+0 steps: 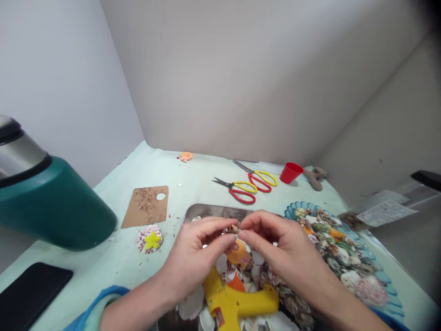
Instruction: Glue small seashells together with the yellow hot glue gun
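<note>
Between my two hands is a small brown-and-white shell (231, 229), partly covered by the fingers. My left hand (195, 246) pinches it from the left with thumb and forefinger. From the right, my right hand (284, 243) has its thumb and fingertips closed at the shell's other end. Both hands are above a metal tray (220, 210) of mixed shells. A yellow glue gun (243, 301) lies on the shells, below the hands. An orange shell (240, 254) shows just under the fingertips.
Left stand a green bottle (65, 202), a dark phone (32, 294), brown cardboard (146, 207) and a round piece with a yellow starfish shape (149, 239). Behind the tray lie scissors (241, 191), more scissors (262, 179) and a red cup (291, 173). Right is a blue shell-filled dish (391, 294).
</note>
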The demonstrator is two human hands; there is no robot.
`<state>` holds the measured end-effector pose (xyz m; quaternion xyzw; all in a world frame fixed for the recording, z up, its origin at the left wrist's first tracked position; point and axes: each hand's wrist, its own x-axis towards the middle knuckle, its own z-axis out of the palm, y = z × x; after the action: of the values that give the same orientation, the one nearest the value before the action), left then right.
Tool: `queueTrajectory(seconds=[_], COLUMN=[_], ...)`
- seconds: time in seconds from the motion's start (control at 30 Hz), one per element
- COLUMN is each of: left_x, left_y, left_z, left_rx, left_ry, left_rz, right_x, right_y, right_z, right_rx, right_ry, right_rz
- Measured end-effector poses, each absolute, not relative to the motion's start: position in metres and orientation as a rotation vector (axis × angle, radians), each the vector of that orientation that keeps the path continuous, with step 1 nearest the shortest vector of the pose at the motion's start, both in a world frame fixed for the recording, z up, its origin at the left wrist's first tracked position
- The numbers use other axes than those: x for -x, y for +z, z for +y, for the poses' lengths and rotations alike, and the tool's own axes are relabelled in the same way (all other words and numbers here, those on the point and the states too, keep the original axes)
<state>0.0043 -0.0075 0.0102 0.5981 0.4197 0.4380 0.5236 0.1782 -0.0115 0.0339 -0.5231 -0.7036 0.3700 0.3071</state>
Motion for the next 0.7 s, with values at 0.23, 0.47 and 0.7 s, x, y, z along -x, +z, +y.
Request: queueTrajectory(seconds=[0.23, 0.47, 0.7], left_x=[-0.0045, -0.0027, -0.0033], left_y=[0.0094, 0.0088, 0.0107], left_z=[-0.0069, -0.0076, -0.0074], left_rx=[-1.404, -1.471, -1.491], left_ry=[1.057, 1.072, 1.075], left_rz=[0.977, 0.988, 0.984], right_x=[-0.1798, -0.1803, -0.1794], right_y=[0.0297, 0.0291, 0.0288], right_z=[-0.0139, -0.0148, -0.0138], right_rx=[1.242, 1.210, 1.200], right_ry=[0.643, 0.607, 0.577], right_rz=[-1.975, -1.982, -1.981])
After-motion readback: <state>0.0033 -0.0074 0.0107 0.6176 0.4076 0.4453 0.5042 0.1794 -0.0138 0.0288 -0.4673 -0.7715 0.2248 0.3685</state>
